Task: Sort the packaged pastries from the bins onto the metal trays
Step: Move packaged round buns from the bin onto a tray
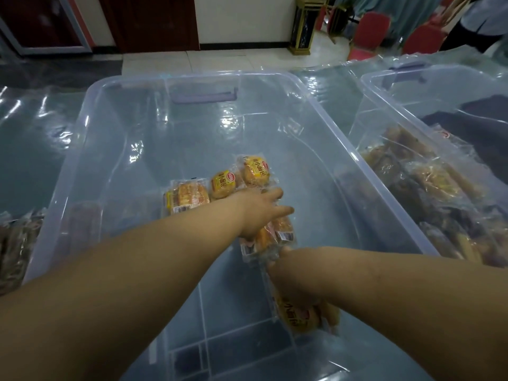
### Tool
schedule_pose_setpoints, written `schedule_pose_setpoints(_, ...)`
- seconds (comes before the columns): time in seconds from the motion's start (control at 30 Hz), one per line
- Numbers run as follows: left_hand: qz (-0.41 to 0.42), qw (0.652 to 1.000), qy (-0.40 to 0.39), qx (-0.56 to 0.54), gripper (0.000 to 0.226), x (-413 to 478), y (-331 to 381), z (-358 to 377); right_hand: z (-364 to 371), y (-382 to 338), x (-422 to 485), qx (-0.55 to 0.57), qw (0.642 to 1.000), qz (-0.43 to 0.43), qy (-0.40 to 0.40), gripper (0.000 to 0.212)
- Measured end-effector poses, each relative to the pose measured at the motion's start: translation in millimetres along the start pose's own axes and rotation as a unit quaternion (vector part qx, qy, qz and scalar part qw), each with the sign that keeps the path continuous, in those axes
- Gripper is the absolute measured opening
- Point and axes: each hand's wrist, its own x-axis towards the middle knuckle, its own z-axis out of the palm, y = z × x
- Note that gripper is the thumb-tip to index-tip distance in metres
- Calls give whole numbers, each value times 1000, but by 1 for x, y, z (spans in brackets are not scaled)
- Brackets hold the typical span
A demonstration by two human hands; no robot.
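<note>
Reaches with both bare arms into a clear plastic bin point(82, 149) holding only a few packs. Lays the left hand point(258, 213), fingers stretched almost straight, over a wrapped pastry pack point(277, 232) lying barcode up on the bin floor; cannot tell whether the thumb grips it. Clasps in the right hand point(298, 273) a yellow-labelled bread pack point(295, 317), fingers curled round its near end, close to the pack under the left hand.

Beyond the left hand, touching in a row on the floor: a barcode-side pack point(187, 196) and two small bun packs point(223, 184) point(255, 171). On the far wall, a purple handle point(203, 94). Just to the right, a second clear bin point(412, 125) heaped with darker pastry packs point(434, 177), smeared by its wall and by glare. At the left edge, more packs point(16, 243), cut off and blurred. Around both bins, shiny plastic sheeting point(33, 127). Far back, red chairs point(371, 31), out of focus.
</note>
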Motion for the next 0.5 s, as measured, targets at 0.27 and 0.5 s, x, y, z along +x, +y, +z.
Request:
schedule_pose_setpoints(0.27, -19, 999, -14, -21, 64, 3, 0, -1, -1, 3, -7, 24, 999, -19, 12, 62)
schedule_pose_setpoints(0.5, -65, 998, 8, 19, 60, -12, -8, -14, -5, 9, -14, 78, 997, -4, 24, 51)
